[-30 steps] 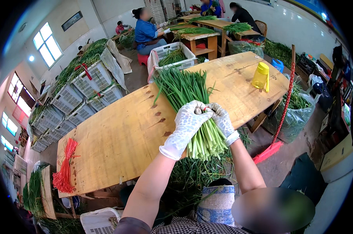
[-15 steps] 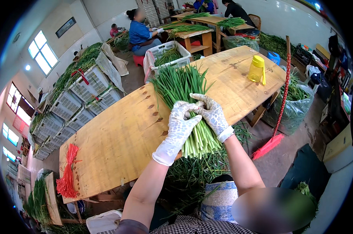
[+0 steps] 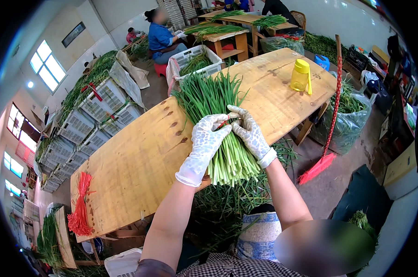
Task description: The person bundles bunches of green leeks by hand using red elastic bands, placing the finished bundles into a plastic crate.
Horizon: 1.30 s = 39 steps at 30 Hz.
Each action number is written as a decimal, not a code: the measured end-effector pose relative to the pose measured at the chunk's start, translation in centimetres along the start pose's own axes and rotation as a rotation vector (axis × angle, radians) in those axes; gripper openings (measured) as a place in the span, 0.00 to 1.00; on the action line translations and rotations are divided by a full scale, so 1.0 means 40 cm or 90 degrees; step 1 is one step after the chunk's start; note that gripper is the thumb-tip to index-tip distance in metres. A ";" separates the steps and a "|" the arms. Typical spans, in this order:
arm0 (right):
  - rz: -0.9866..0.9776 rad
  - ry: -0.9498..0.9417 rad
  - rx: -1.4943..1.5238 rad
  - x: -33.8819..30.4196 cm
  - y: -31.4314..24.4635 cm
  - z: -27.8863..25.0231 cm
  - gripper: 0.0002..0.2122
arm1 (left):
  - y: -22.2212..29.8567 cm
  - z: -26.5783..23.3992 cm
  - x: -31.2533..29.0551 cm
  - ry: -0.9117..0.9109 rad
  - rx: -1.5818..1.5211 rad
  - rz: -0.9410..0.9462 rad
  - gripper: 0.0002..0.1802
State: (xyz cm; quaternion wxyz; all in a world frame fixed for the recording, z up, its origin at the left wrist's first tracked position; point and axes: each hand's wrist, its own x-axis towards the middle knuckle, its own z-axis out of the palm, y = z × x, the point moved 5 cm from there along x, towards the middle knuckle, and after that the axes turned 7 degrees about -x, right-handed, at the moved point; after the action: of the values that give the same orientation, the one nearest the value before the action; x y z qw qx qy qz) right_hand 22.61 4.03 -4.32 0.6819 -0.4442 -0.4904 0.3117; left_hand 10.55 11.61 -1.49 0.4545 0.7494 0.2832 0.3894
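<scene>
A thick bunch of green chives (image 3: 216, 122) lies on the wooden table (image 3: 139, 161), pale stem ends toward me, leaf tips pointing away. My left hand (image 3: 204, 143), in a patterned white glove, wraps over the middle of the bunch from the left. My right hand (image 3: 248, 131), gloved the same, grips the bunch from the right. A red tie shows between the fingertips of both hands.
A yellow bottle (image 3: 301, 75) stands on the table's right end. Red ties (image 3: 79, 207) lie at the near left corner. A red broom (image 3: 327, 124) leans by the right edge. White crates (image 3: 98, 115) of greens line the left. A seated person (image 3: 163, 37) works beyond.
Both hands stayed on the bunch and shifted slightly up it; the fingertips have come together over the red tie.
</scene>
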 end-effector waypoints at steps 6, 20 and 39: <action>-0.033 -0.029 -0.125 0.008 -0.023 -0.001 0.21 | -0.019 0.006 0.014 0.021 -0.099 -0.039 0.10; -0.038 0.195 -0.333 -0.012 -0.028 0.010 0.06 | -0.034 -0.013 0.003 0.053 -0.226 -0.033 0.10; 0.125 0.029 -0.134 0.000 -0.003 -0.014 0.10 | 0.052 -0.004 0.006 0.003 0.231 0.105 0.14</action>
State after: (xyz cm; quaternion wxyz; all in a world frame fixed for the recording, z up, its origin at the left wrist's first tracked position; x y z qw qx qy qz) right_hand 23.13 3.80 -4.26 0.6088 -0.5664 -0.4589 0.3131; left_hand 10.69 10.99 0.51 0.2780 0.8388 0.2871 0.3698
